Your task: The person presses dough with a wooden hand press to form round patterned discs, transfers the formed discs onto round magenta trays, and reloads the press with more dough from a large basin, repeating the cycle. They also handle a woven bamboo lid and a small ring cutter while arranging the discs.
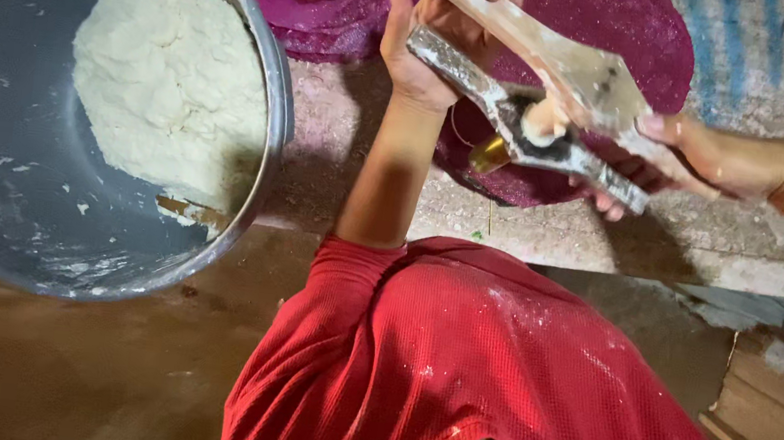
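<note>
Left hand [431,35] closed around the handles of a flour-dusted, hinged metal press [529,118], fingers wrapped over the upper, paler handle and palm under the lower, grey one. Right hand [685,159] cupped beneath the far end of the same press, fingertips curled under its grey edge, thumb resting on top. Between the two flat arms, near the hinge, a small cream lump of dough [545,120], soft and rounded, pinched in a dark round cup; below it a short brassy cylinder [489,153], possibly a nozzle, though too blurred to be sure.

At nine o'clock from the press, a wide, shiny round steel bowl [272,110], its wall smeared with white film, holding a rough, crumbly mound of white dough [168,90] heaped against the far side. Behind the hands at twelve o'clock, magenta speckled cloth [607,19], flat and rounded at the edge. Underneath, pitted concrete ledge [546,231]. At six o'clock, red ribbed fabric [463,373] dusted with flour. Open brown floor [56,369] at seven o'clock.
</note>
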Demonstrator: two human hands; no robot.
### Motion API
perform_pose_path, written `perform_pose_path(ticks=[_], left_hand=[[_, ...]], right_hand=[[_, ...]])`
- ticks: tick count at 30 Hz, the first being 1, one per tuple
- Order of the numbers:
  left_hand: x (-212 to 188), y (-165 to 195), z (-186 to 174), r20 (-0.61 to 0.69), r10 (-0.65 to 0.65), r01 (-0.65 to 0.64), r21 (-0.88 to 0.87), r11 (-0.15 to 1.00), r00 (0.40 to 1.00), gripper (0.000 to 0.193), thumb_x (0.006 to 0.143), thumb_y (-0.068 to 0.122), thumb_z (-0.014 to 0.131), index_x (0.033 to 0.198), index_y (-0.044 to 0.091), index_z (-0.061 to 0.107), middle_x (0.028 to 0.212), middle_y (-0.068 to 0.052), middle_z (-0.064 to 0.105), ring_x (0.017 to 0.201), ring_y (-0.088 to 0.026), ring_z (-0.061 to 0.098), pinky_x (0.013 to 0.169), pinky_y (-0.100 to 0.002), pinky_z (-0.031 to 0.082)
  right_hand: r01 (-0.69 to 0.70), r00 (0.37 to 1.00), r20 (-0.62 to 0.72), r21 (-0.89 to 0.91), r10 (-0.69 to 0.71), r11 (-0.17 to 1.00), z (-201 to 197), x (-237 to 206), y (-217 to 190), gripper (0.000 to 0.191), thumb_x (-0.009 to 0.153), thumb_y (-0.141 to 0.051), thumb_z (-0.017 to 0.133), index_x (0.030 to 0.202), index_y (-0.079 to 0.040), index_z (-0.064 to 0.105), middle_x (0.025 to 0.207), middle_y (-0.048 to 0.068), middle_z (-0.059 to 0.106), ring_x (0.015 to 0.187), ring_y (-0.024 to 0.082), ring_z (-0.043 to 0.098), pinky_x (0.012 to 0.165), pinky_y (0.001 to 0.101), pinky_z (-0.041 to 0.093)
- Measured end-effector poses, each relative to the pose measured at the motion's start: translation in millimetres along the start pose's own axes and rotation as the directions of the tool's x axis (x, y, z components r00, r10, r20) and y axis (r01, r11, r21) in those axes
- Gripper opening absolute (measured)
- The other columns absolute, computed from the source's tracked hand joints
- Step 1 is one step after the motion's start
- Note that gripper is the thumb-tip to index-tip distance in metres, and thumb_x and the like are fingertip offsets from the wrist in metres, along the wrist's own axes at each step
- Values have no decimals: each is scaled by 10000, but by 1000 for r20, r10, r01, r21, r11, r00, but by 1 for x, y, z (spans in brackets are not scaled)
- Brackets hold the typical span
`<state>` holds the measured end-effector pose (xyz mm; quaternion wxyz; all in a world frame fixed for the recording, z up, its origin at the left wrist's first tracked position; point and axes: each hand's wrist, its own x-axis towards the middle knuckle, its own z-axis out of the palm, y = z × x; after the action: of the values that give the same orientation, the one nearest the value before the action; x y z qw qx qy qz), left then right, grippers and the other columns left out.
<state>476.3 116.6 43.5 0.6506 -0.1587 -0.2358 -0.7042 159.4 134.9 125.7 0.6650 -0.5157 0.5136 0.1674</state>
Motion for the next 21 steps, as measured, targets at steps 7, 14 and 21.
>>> perform_pose_path(ticks=[7, 14, 21], left_hand=[[-9, -6, -55, -105, 231, -241, -96, 966, 967, 270, 1053, 379, 509, 1086, 120, 579, 1024, -47, 610, 1054, -215, 612, 1145, -391, 427], [-10, 18, -75, -35, 275, -276, -203, 939, 961, 171, 1077, 279, 496, 1054, 123, 562, 993, -15, 599, 974, -172, 595, 1002, -322, 480], [-12, -14, -80, -65, 292, -299, -214, 930, 954, 200, 1015, 320, 590, 1075, 132, 560, 1004, -10, 589, 1008, -181, 589, 1037, -364, 467]], right_hand=[[-116, 977, -207, -371, 40, 921, 13, 20, -28, 980, 922, -806, 162, 1180, -25, 694, 1000, 209, 731, 939, 319, 759, 898, 560, 579], [-67, 948, -313, -380, -60, 922, 42, 36, -54, 1019, 912, -813, 206, 1000, 56, 731, 841, 207, 758, 770, 311, 755, 770, 499, 621], [-130, 939, -343, -345, 5, 930, 36, 25, -54, 956, 917, -797, 225, 932, 28, 709, 769, 197, 740, 706, 311, 747, 729, 490, 615]])
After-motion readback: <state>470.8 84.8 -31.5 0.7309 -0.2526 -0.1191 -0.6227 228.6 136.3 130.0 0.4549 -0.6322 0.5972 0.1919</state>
